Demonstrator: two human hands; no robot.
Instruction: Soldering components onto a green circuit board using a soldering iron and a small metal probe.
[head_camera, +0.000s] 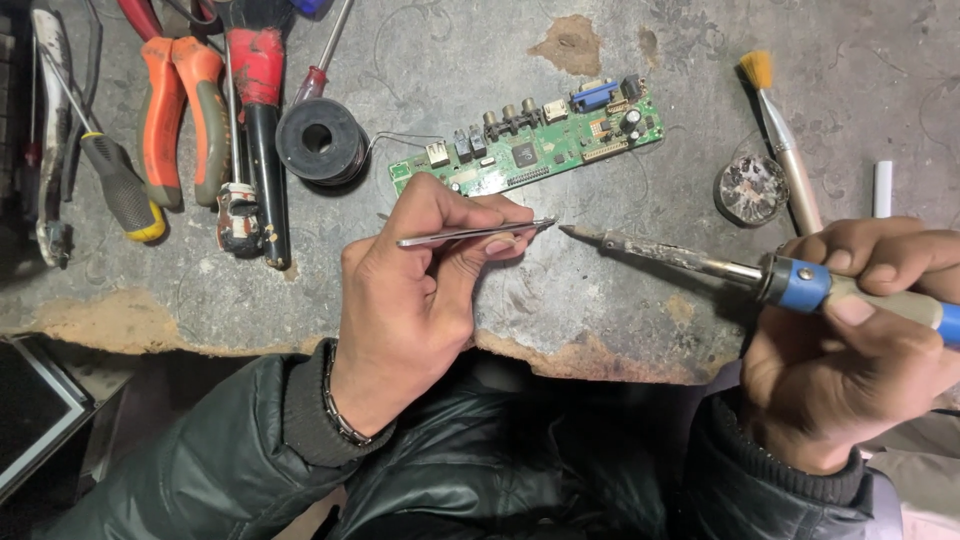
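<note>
A worn grey bench lies under both hands; the left hand pinches tweezers shut, the right hand is wrapped around a soldering iron, tips nearly meeting; brace both wrists for steadiness; circuit board just beyond

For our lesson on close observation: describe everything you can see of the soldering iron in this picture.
The soldering iron has a long, thin metal shaft, darkened and crusted with residue, ending in a pointed tip. A blue collar joins the shaft to a pale handle. The right hand holds it by the handle, nearly level above the worn grey bench, tip pointing left. The tip sits just short of the points of the tweezers in the left hand, apparently not touching.
</note>
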